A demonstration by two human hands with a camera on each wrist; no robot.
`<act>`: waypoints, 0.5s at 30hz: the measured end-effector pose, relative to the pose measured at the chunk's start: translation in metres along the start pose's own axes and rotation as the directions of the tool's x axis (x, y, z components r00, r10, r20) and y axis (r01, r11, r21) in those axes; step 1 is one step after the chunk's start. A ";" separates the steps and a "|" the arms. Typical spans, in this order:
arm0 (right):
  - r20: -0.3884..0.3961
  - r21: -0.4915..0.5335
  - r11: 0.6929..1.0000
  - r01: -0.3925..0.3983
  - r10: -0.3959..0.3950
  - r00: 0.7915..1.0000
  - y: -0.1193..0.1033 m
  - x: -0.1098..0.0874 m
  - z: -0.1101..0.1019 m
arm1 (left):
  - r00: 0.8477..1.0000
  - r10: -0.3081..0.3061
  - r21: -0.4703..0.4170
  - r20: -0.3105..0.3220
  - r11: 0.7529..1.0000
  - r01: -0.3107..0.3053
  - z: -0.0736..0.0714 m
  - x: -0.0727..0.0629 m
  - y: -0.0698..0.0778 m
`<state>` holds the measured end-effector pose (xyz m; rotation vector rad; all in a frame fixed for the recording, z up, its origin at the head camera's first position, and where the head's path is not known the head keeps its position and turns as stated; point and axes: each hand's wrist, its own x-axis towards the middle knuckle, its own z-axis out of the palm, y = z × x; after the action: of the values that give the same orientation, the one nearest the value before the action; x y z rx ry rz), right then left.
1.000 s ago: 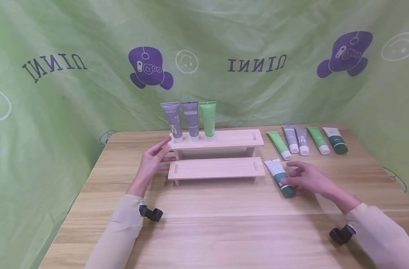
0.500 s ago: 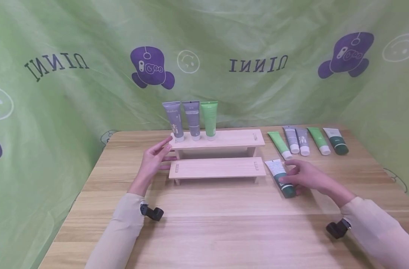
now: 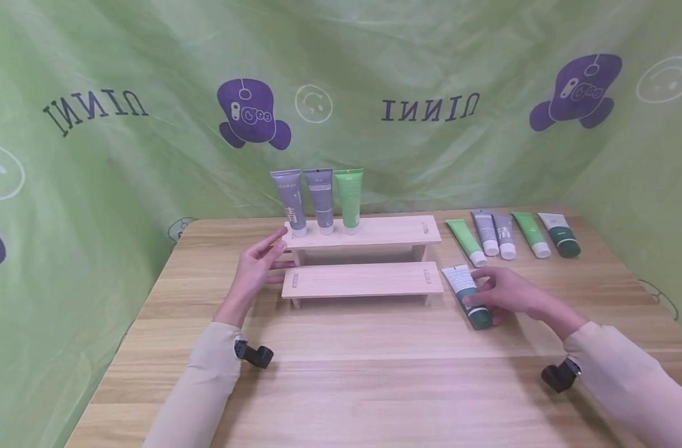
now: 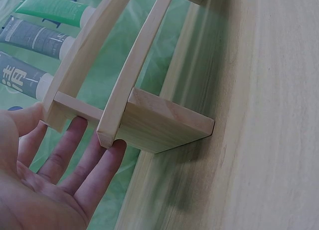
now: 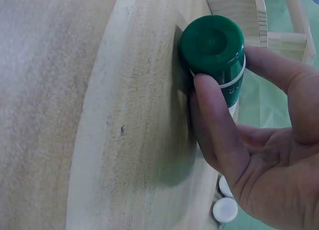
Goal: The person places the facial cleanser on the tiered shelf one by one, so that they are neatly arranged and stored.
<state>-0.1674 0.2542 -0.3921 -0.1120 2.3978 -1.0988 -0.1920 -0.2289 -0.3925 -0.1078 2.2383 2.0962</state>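
Observation:
My right hand (image 3: 509, 291) grips a white and dark green squeeze tube (image 3: 465, 287) near its cap, just right of the shelf. In the right wrist view, thumb and fingers wrap around the tube's green cap end (image 5: 212, 43), close to the tabletop. My left hand (image 3: 254, 267) touches the left end of a two-step wooden shelf (image 3: 369, 280); its fingers are fairly straight, with fingertips (image 4: 117, 147) against the wood. On the upper step (image 3: 391, 230) stand a grey-purple tube (image 3: 289, 199), a second grey-purple tube (image 3: 320, 202) and a green tube (image 3: 349, 196), all cap down.
Several tubes lie at the back right of the table: a slim green one (image 3: 465, 241), grey-purple ones (image 3: 504, 235), a wider green one (image 3: 531, 233) and a white and dark green one (image 3: 559, 235). A green printed curtain (image 3: 341, 149) hangs behind the table (image 3: 363, 386).
My right hand has closed in around the white and dark green tube, its wrist moving slightly left. The left hand and the shelf stay in place.

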 end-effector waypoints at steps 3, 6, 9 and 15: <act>0.009 0.014 1.000 0.004 -0.005 1.000 0.000 0.000 0.000 | 1.000 0.001 0.002 0.001 1.000 -0.001 0.000 0.000 0.000; 0.011 0.031 1.000 0.005 -0.005 1.000 -0.002 -0.001 0.000 | 1.000 0.004 0.003 0.002 1.000 -0.004 0.000 0.000 0.001; 0.008 0.033 0.999 0.004 -0.004 1.000 -0.002 -0.001 0.001 | 1.000 0.005 -0.001 0.005 1.000 -0.005 0.000 0.000 0.001; -0.004 0.011 1.000 -0.001 0.001 1.000 -0.001 -0.001 0.001 | 1.000 -0.002 -0.002 0.001 1.000 0.002 -0.001 -0.001 0.001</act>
<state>-0.1662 0.2533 -0.3909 -0.1045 2.3949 -1.1131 -0.1913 -0.2295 -0.3918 -0.1091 2.2347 2.0975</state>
